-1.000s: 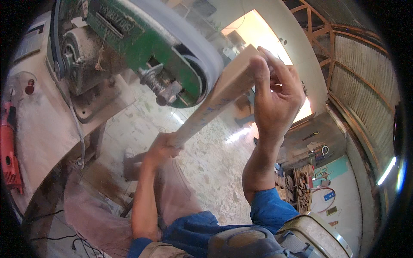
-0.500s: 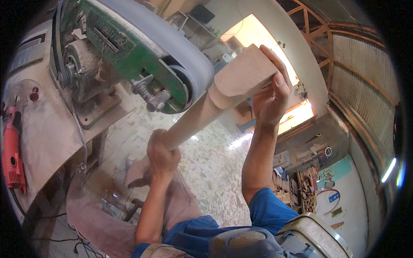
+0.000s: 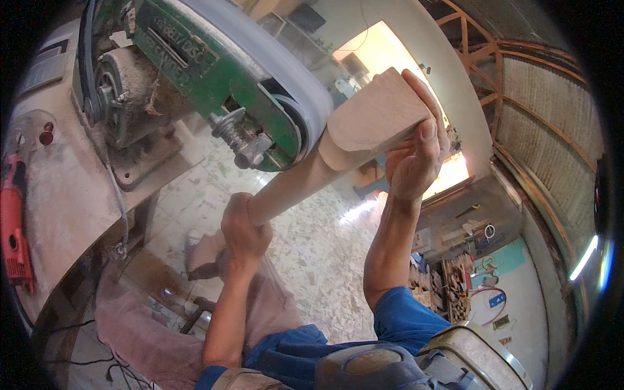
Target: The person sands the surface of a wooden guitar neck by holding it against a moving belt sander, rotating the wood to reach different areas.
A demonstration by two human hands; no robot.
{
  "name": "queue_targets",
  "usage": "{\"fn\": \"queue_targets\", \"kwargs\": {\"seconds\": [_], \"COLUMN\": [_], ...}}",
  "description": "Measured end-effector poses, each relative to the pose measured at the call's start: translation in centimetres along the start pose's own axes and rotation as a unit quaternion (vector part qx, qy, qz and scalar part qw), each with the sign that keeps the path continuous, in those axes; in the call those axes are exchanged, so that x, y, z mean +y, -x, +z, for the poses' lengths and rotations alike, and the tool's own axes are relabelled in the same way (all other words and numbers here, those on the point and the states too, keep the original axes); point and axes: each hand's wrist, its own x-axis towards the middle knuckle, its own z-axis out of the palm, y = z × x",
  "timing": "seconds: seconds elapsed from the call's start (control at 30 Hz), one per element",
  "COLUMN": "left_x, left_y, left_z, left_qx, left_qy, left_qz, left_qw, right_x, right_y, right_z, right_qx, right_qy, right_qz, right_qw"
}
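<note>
Wooden leg (image 3: 325,162) held up against the grey belt (image 3: 286,71) of a green sander (image 3: 208,71).
Left hand (image 3: 244,227) is wrapped tight around its thin end, right hand (image 3: 413,153) clasps the blocky top; a red tool (image 3: 14,227) lies well apart on the bench (image 3: 58,188).

Bright doorway (image 3: 390,52) glare; fisheye edges dark, bent.

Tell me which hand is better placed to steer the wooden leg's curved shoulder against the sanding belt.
Right, probably. The right hand grips the block end of the wooden leg, right beside the sanding belt. The left hand clasps the thin round end lower down, away from the belt, so it mainly steadies.
</note>
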Motion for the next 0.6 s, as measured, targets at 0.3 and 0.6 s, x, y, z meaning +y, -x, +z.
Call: {"fn": "queue_targets", "kwargs": {"seconds": [0.3, 0.6], "left_x": [-0.3, -0.3], "left_y": [0.1, -0.2], "left_z": [0.4, 0.0], "left_qx": [-0.019, -0.039], "left_qy": [0.043, 0.077], "left_qz": [-0.001, 0.0], "left_qw": [0.999, 0.996], "right_x": [-0.5, -0.7], "right_y": [-0.1, 0.2], "right_z": [0.6, 1.0], "right_qx": [-0.001, 0.014], "right_qy": [0.014, 0.04], "right_qz": [-0.031, -0.049], "right_qw": [0.999, 0.998]}}
